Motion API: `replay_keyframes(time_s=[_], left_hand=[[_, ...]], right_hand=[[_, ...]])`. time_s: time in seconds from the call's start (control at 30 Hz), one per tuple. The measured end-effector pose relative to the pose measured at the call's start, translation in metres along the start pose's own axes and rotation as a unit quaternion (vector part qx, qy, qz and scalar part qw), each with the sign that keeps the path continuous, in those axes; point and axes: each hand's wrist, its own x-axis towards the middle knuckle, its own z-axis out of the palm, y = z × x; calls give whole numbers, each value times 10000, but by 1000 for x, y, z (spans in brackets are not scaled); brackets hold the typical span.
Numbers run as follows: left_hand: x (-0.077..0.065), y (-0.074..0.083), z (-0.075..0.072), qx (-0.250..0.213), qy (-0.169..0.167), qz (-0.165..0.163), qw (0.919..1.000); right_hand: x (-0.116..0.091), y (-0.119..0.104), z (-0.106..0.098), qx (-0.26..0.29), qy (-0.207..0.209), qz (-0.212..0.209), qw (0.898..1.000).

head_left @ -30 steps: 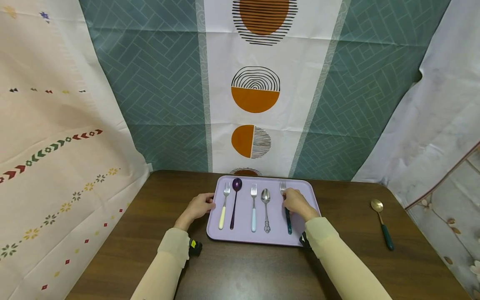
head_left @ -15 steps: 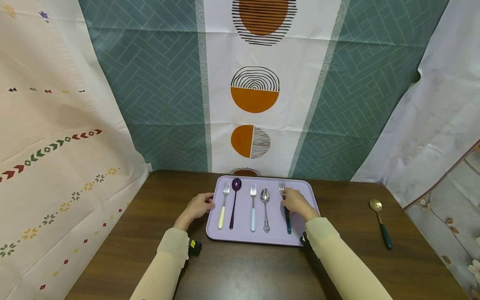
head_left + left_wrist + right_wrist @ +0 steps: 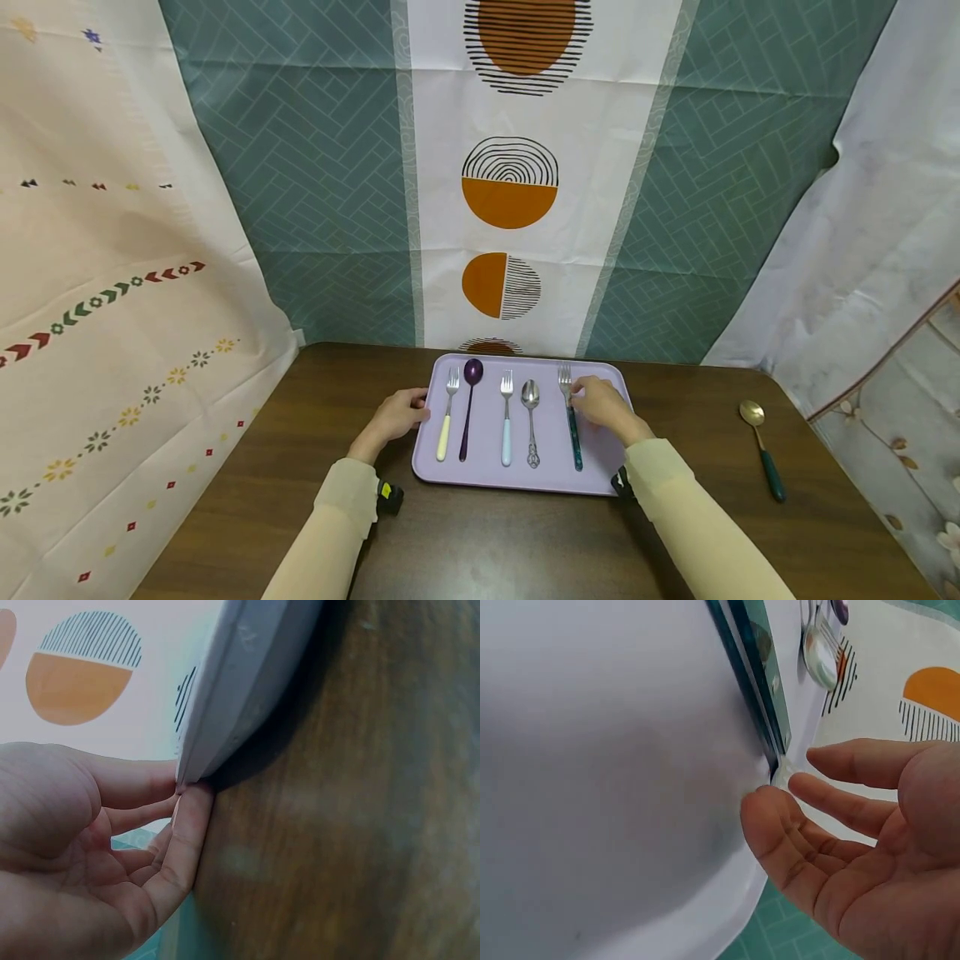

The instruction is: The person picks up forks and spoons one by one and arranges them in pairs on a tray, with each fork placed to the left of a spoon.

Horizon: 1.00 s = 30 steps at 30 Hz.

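Note:
My left hand (image 3: pixel 396 414) pinches the left rim of a lilac tray (image 3: pixel 487 475); in the left wrist view the tray's edge (image 3: pixel 225 697) sits between thumb and fingertips. My right hand (image 3: pixel 602 406) is over the tray's right part, beside a fork with a dark green handle (image 3: pixel 574 437). In the right wrist view its thumb and fingers are parted, with nothing between them, close to the fork's neck. Left of that fork lie an ornate silver spoon (image 3: pixel 530 393), a fork with a light blue handle (image 3: pixel 507 433), a dark purple spoon (image 3: pixel 472 372) and a fork with a yellow handle (image 3: pixel 443 437).
A gold spoon with a green handle (image 3: pixel 772 475) lies on the brown wooden table (image 3: pixel 690 417), right of the tray. Behind the table hangs a green and white patterned cloth (image 3: pixel 330 208); pale cloths (image 3: pixel 112 333) hang at both sides.
My right hand has let go of the green-handled fork and moved slightly to the right, while the fork stays on the tray. My left hand has kept its hold on the rim.

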Motion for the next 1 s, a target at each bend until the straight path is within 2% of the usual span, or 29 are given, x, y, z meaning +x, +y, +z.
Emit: replay_keyframes(time_s=[0.1, 0.27, 0.57, 1.0], left_hand=[[0, 0, 0, -27, -3, -10, 10000], [-1, 0, 0, -16, 2, -5, 10000], [-1, -1, 0, -29, 12, 22, 10000], [-1, 1, 0, 55, -36, 36, 10000]], right_hand=[[-2, 6, -5, -93, 163, -109, 9998], [-6, 16, -12, -36, 244, -64, 9997], [-14, 33, -29, 141, 85, 209, 9996], [-19, 66, -48, -223, 276, 32, 9994]])
